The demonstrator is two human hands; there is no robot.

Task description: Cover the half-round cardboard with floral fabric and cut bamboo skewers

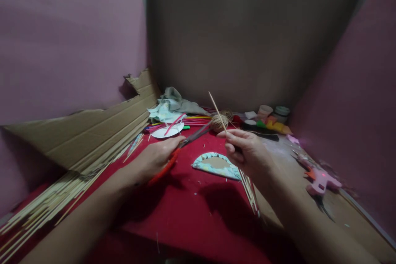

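My left hand (pixel 161 154) is closed around the orange handles of a pair of scissors (pixel 195 135), whose blades point up and to the right. Between the thumb and fingers of my right hand (pixel 247 148) a thin wooden stick (pixel 217 110) is pinched, slanting up to the left. The scissor blades are apart from the stick. On the red cloth (pixel 179 214) below lies a half-round cardboard piece (pixel 215 161) edged with gathered light-blue fabric. More thin sticks (pixel 248 192) lie under my right wrist, partly hidden by it.
A long bundle of sticks (pixel 62 194) lies at the left beside leaning cardboard (pixel 93 136). Behind are crumpled fabric (pixel 170 105), a white disc (pixel 163 133), a ball of twine (pixel 220 121) and small jars (pixel 281 111). A pink glue gun (pixel 321 182) rests at the right.
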